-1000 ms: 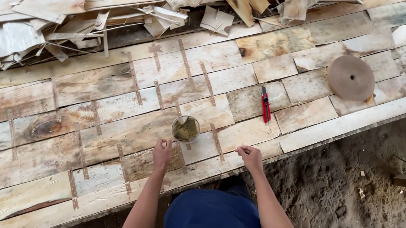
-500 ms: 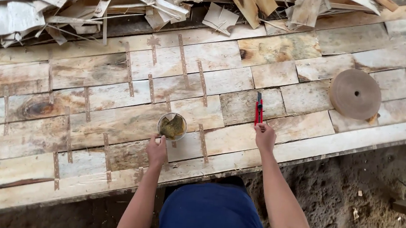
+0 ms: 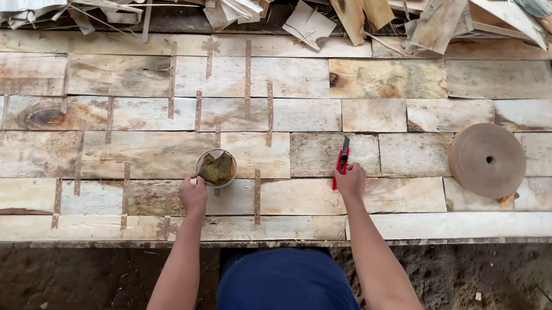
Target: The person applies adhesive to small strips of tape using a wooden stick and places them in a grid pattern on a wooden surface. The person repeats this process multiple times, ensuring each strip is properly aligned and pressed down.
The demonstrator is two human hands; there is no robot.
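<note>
- Fingers [image 3: 347, 172] of my right hand [image 3: 351, 182] are curled around the lower end of the red utility knife [image 3: 341, 159], which lies flat on the tabletop [image 3: 480, 225] with its dark tip pointing away from me; I judge the grip sits low so the handle comes up into the palm.
- From the head view, my left hand [image 3: 193, 194] rests with its fingers bent against the near rim of the small round pot [image 3: 216, 167], touching it rather than wrapped round it, seemingly to steady it. I cannot tell whether they truly pinch the rim.
- That pot stands upright near the middle of the veneer sheets [image 3: 145, 151]; it looks clear-walled, with a lumpy yellow-brown mass inside.
- Those sheets are thin, pale, knotty wood pieces laid edge to edge, their seams bridged by narrow brown tape strips [image 3: 269, 112].
- Well to the right lies a flat brown tape roll [image 3: 487, 160], wound tight.
- Along the far edge, splintered veneer offcuts [image 3: 312, 23] pile loosely.
</note>
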